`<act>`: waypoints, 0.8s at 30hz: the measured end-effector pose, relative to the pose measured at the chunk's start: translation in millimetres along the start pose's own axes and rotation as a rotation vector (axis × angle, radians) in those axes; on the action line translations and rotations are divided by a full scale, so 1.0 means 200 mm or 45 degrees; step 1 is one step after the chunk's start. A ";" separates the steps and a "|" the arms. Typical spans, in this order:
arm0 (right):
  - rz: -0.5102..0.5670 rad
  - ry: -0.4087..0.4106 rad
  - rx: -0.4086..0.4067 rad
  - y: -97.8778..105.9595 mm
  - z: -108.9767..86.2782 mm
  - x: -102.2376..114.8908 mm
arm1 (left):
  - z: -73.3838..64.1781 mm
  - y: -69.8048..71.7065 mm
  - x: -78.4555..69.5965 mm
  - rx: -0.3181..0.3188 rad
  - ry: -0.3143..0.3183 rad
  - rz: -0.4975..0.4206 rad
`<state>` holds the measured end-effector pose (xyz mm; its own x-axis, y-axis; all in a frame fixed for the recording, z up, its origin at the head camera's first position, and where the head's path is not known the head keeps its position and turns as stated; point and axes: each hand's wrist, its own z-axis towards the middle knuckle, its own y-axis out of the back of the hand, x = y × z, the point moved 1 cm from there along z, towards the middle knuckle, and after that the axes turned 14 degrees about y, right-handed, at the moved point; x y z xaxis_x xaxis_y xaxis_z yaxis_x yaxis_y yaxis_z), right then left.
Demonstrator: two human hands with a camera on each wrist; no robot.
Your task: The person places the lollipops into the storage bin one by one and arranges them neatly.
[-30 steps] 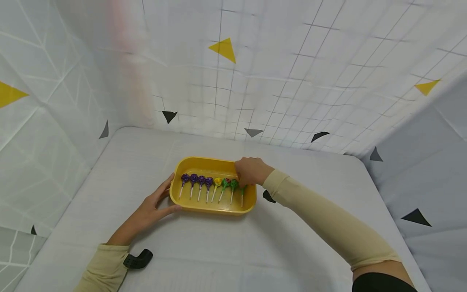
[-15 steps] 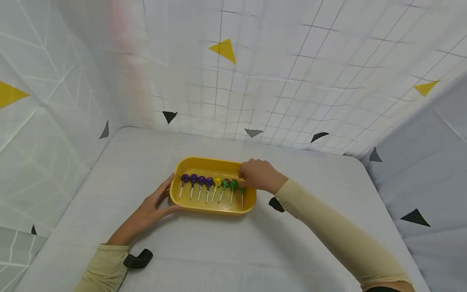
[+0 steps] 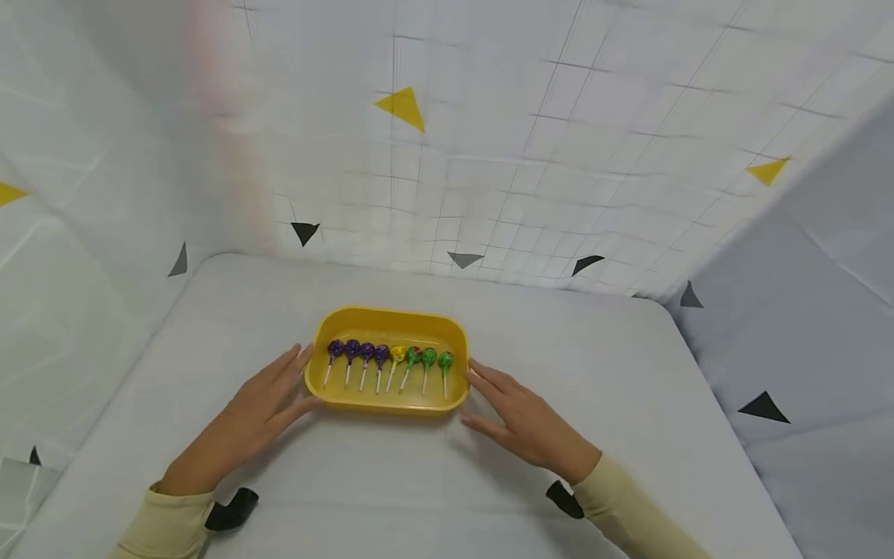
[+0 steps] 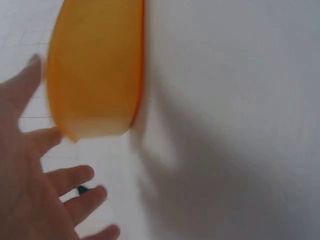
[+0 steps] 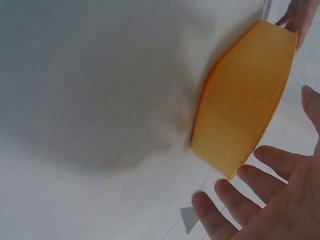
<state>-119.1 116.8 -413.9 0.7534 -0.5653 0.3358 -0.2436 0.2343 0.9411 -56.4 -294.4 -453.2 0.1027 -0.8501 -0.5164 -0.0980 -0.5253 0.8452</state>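
A yellow plastic tray (image 3: 391, 324) lies on the white-covered table, with a row of lollipops side by side in it, sticks toward me. Several purple lollipops (image 3: 352, 348) are on the left, one yellow lollipop (image 3: 397, 354) in the middle and three green lollipops (image 3: 429, 357) on the right. My left hand (image 3: 247, 415) is at the tray's left end, fingers spread and fingertips right at the rim. At the right end my right hand (image 3: 527, 423) has its fingers extended beside the wall. In both wrist views the fingers are spread near the yellow wall.
The white cloth (image 3: 391, 481) continues around the tray to the table's edges. White printed sheets (image 3: 489, 171) with yellow and dark triangles enclose the back and sides. A dark wrist mount (image 3: 233, 510) sits at the left cuff, another mount (image 3: 564, 499) at the right.
My right hand has left the rightmost green lollipop and moved down to the tray's right end, fingers straightened. The left hand's fingers have loosened slightly. The whole view has shifted a little.
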 end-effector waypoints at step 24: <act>-0.246 -0.249 -0.262 -0.02 -0.20 0.00 | -0.21 0.16 0.13 -0.309 0.080 0.435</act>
<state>-94.0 146.5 -419.8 0.6372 -0.7513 0.1718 0.0356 0.2513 0.9673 -15.9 -332.8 -433.8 0.1655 -0.9662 -0.1977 0.0986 -0.1832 0.9781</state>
